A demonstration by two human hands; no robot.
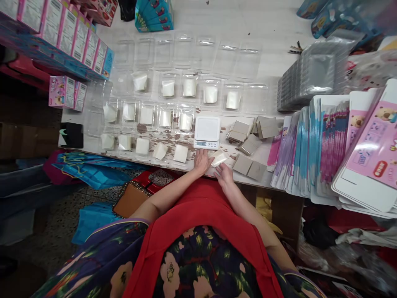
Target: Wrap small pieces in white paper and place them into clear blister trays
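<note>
My left hand [203, 162] rests at the front edge of a small white digital scale [207, 129], its fingers stretched toward the buttons and its thumb close to a white packet [219, 158]. From the right side, my right hand [223, 173] grips that packet between thumb and fingers, just in front of the scale. The scale's platform carries nothing. Left of my hands, a row of similar white packets [180, 153] lies along the table edge. Behind them, more packets sit in transparent plastic trays [186, 118]. Grey banded bundles of cards [238, 131] lie right of the scale.
Further transparent trays [204, 54] line the back of the white table [223, 16]. At right stand a tall stack of plastic trays [310, 76] and many printed cartons [310, 145]. Pink boxes [68, 29] are piled at left. Blue bags [93, 169] hang below the edge.
</note>
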